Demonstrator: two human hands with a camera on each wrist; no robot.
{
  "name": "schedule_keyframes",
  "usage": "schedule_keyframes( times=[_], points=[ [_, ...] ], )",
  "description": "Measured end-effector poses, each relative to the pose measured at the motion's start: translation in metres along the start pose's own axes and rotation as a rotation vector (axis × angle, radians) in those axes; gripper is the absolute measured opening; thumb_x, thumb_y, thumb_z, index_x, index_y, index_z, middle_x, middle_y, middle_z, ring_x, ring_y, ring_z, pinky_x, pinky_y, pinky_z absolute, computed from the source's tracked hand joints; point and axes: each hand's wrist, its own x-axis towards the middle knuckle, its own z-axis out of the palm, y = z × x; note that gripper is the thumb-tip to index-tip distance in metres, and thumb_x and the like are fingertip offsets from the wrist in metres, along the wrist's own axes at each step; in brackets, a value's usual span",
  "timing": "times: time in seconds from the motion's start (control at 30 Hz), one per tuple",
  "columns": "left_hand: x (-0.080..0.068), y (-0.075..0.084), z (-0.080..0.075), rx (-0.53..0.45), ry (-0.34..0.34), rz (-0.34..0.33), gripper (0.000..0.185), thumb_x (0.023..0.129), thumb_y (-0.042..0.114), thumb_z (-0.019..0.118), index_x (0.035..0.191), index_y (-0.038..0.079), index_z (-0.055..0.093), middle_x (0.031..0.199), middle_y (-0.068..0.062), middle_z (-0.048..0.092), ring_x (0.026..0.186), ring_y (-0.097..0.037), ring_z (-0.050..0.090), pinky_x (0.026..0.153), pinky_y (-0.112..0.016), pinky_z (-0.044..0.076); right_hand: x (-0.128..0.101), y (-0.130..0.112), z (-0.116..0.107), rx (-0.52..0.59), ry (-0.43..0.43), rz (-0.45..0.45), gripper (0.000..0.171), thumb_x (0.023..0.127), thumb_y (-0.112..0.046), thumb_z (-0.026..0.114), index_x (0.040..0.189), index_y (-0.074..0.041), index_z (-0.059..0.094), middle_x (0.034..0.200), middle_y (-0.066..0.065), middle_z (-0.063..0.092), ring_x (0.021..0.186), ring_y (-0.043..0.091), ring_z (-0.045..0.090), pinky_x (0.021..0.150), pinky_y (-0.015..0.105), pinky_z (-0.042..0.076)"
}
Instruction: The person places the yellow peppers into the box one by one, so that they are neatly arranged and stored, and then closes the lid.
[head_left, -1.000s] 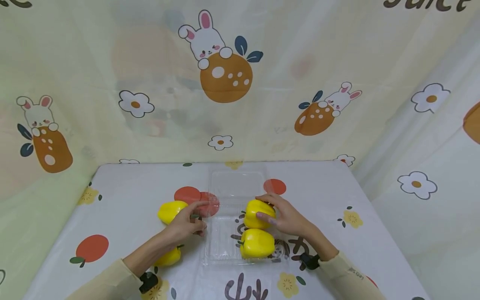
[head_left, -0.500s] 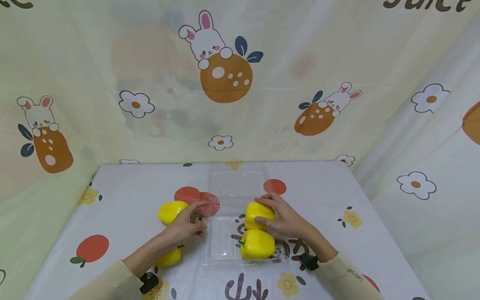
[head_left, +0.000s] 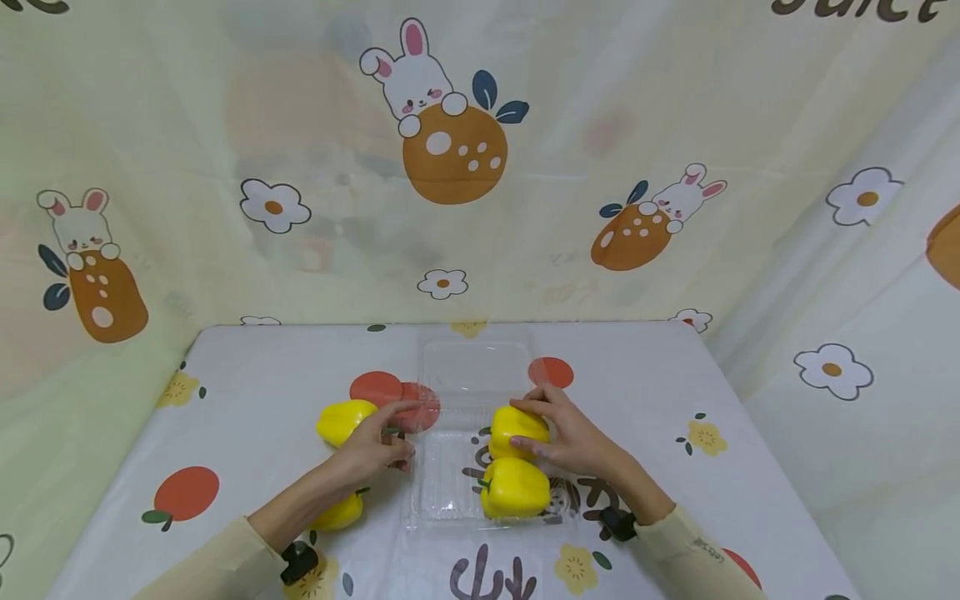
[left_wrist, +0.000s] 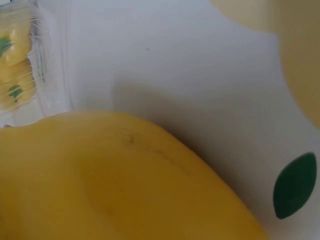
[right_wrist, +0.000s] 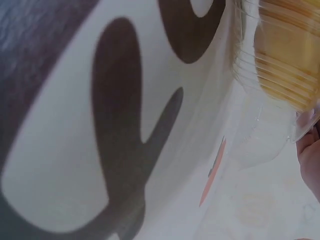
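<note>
A clear plastic tray lies in the middle of the table, its lid open toward the back. Two yellow peppers sit along its right side. My right hand grips the far pepper from the right; the near pepper lies free just in front of it. My left hand holds the tray's left rim, beside a third pepper on the cloth. A fourth pepper lies under my left forearm and fills the left wrist view. In the right wrist view, a pepper shows through the tray wall.
The table wears a white cloth printed with red fruits and flowers. Cartoon-print curtains close off the back and both sides. Bare cloth lies to the far left and to the right of the tray.
The right hand has shifted very slightly on the far pepper, which stays in the tray. The left hand and the other peppers have not moved.
</note>
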Motion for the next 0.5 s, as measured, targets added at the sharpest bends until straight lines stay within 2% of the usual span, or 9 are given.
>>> schedule_keyframes(
  times=[0.3, 0.5],
  points=[
    [0.0003, 0.0002, 0.0000, 0.013, 0.004, 0.000, 0.064, 0.099, -0.006, 0.062, 0.157, 0.016, 0.047, 0.135, -0.023, 0.055, 0.077, -0.021, 0.065, 0.081, -0.033, 0.064, 0.0006, 0.0022, 0.0000, -0.016, -0.011, -0.026, 0.052, 0.092, -0.036, 0.083, 0.137, -0.013, 0.068, 0.127, -0.001, 0.055, 0.117, 0.017, 0.055, 0.107, 0.047, 0.056],
    [0.0000, -0.0012, 0.0003, 0.012, -0.001, 0.000, 0.064, 0.099, -0.006, 0.063, 0.157, 0.016, 0.047, 0.136, -0.023, 0.054, 0.078, -0.022, 0.065, 0.081, -0.033, 0.063, -0.0008, 0.0006, -0.0010, -0.022, -0.024, -0.031, 0.052, 0.092, -0.035, 0.083, 0.136, -0.011, 0.068, 0.128, 0.000, 0.055, 0.119, 0.017, 0.055, 0.107, 0.045, 0.057]
  ],
)
